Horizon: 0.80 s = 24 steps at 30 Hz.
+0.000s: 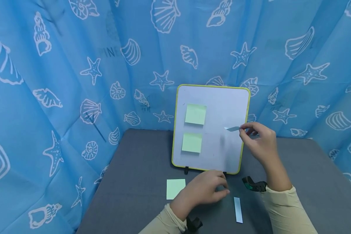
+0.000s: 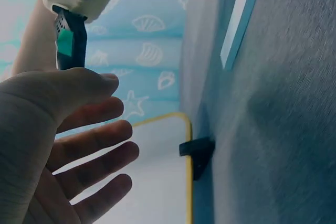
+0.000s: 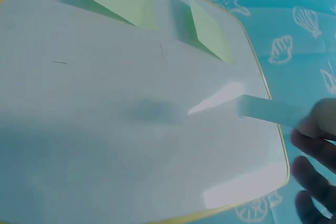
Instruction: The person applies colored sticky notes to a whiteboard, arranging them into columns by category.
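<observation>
A white board (image 1: 222,152) with a yellow-green frame stands on the grey table (image 1: 140,162). Two green sticky notes (image 1: 195,114) (image 1: 191,142) sit on its left half. My right hand (image 1: 243,130) pinches a pale blue paper strip (image 1: 232,129) just in front of the board's right side; the right wrist view shows the strip (image 3: 268,113) close to the board (image 3: 105,129), and contact cannot be judged. My left hand (image 1: 223,190) rests on the table below the board with relaxed fingers (image 2: 100,145), holding nothing. A second blue strip (image 1: 238,209) lies beside it.
A green sticky note pad (image 1: 175,188) lies on the table left of my left hand. Black feet (image 2: 197,150) prop the board. A blue curtain (image 1: 76,81) printed with shells encloses the table at the back and sides.
</observation>
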Tool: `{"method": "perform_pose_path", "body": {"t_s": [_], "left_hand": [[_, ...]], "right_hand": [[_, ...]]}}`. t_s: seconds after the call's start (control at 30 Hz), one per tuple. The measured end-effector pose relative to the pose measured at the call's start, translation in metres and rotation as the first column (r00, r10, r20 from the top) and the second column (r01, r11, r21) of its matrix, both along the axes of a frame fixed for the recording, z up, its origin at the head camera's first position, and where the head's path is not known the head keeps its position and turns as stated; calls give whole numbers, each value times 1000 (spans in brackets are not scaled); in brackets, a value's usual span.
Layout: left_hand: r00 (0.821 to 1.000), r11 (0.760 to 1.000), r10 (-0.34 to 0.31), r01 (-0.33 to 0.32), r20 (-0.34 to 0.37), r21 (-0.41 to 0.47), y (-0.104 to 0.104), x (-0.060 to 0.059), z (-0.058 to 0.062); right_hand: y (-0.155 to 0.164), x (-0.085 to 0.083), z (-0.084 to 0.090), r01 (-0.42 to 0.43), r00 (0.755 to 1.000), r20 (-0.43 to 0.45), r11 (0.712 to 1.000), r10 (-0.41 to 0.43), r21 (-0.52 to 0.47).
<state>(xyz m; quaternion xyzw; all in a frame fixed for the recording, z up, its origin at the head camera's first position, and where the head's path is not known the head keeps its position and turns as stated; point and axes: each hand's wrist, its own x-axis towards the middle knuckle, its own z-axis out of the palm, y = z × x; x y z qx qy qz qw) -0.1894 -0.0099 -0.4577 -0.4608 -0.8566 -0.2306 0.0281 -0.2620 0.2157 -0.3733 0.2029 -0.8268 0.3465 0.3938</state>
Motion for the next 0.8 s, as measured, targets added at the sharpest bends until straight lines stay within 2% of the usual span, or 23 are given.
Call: {"method": "perform_pose_path", "body": {"t_s": [0.2,0.33,0.53,0.67,0.8], "left_hand": [[998,997,34,-30,-60,66,-6,-5,8],[995,994,64,-57,-74,95,-10,-10,13],[987,984,128,-115,-93,139,-18,-18,25],[984,977,138,-117,-114,176,-23,-24,36],[976,961,154,-113,-152,252,-23,-32,49]], "right_hand": [[-7,-15,9,25,992,-122,999,-29,-27],[-10,-22,13,35,985,-170,999,-41,-37],[-14,-33,21,48,982,-183,998,-42,29],[-17,-42,23,68,979,-199,994,-49,90],[-20,-50,19,73,974,-221,993,-51,95]]}}
